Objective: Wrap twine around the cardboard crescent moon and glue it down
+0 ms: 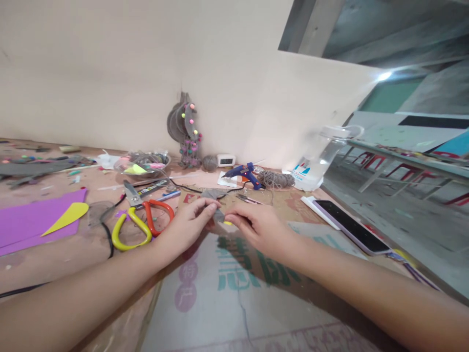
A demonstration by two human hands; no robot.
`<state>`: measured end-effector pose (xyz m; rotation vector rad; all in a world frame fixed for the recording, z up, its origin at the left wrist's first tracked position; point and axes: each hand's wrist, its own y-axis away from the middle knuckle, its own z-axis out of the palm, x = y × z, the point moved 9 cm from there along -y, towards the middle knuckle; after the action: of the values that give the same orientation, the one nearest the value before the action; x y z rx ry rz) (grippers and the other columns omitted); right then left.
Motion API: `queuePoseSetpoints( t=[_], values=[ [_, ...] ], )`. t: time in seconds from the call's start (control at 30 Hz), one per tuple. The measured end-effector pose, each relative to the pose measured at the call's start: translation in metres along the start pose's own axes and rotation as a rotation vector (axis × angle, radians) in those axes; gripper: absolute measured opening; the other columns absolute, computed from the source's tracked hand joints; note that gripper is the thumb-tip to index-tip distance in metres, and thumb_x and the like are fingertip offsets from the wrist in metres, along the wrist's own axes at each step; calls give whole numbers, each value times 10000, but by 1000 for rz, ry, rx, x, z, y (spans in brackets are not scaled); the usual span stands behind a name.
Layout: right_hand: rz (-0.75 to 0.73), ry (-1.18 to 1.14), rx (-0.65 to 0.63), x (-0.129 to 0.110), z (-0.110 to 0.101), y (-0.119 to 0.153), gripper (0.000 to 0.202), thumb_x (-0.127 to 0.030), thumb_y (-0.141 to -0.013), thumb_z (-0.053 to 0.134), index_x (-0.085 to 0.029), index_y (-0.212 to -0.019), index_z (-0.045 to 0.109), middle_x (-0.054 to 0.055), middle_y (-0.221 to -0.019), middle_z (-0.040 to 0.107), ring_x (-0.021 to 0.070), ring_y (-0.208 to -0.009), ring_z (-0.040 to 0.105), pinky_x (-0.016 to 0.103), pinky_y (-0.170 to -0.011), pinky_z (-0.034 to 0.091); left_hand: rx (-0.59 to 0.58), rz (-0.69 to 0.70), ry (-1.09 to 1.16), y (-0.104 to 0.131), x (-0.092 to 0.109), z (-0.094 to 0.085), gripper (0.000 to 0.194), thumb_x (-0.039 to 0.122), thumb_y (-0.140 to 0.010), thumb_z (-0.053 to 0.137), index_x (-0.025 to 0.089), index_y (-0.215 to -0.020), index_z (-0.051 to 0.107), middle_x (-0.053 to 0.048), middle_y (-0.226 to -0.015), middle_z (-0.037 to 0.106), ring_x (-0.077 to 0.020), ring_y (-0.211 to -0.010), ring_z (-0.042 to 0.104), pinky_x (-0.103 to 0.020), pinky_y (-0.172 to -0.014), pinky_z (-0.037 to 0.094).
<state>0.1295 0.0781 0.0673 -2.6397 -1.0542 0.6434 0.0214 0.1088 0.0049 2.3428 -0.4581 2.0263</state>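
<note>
My left hand point(192, 220) pinches a small grey piece point(219, 215), which looks like felt, over the cardboard. Close beside it, my right hand point(260, 226) is closed with thumb and fingers together on a small yellow piece point(227, 223). Whether the yellow piece touches the grey one cannot be made out. Part of the grey material point(211, 194) shows above my left fingers; the rest is hidden by them. Both hands hover above a printed cardboard sheet point(205, 313). Scissors point(132, 230) with one yellow and one red handle lie left of my left hand.
Behind the hands lie a blue glue gun point(246, 173), grey yarn point(275, 179) and a small white clock point(226, 160). Purple sheets point(32, 217) with a yellow cutout point(69, 216) lie left. A phone point(351, 227) and a plastic jug point(315, 159) stand right. A decorated grey piece point(185, 129) leans on the wall.
</note>
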Motion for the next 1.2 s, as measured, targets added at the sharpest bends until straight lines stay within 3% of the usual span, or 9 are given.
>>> queuePoseSetpoints(
  t=[0.2, 0.53, 0.73, 0.87, 1.2],
  values=[
    [64, -113, 102, 16, -3, -4, 174, -271, -876, 479, -197, -826, 629, -18, -758, 651, 92, -655, 548, 213, -620, 360, -47, 7, -122, 2, -2, 7, 520, 356, -672, 681, 226, -1120, 453, -2, -774, 631, -183, -704, 600, -296, -608, 475],
    [66, -189, 113, 8, -3, -2, 183, -274, -871, 486, -188, -836, 644, -11, -746, 645, 91, -635, 538, 211, -611, 371, -58, 76, -146, 6, 8, 10, 341, 305, -718, 638, 225, -1009, 479, -6, -949, 597, -142, -737, 592, -278, -640, 487],
    [129, -251, 144, 22, -11, 0, 186, -307, -860, 492, -182, -824, 626, -9, -701, 605, 101, -615, 511, 213, -567, 372, -26, 68, -179, 8, 9, 6, 338, 332, -727, 630, 234, -1005, 464, 33, -789, 570, -135, -662, 582, -260, -589, 470],
    [156, -330, 183, 34, -16, 3, 165, -278, -849, 492, -165, -768, 582, -7, -664, 555, 102, -595, 476, 209, -550, 373, 45, 112, -180, 10, 18, 0, 312, 340, -717, 644, 230, -954, 474, 23, -873, 543, -117, -679, 570, -249, -604, 462],
    [195, -275, 92, 49, 4, 7, 204, -297, -858, 459, -168, -748, 572, -7, -640, 525, 109, -591, 463, 222, -545, 360, 145, 135, -188, 12, 22, -11, 326, 358, -684, 675, 211, -924, 509, -1, -882, 544, -137, -721, 534, -255, -628, 429]
  ],
)
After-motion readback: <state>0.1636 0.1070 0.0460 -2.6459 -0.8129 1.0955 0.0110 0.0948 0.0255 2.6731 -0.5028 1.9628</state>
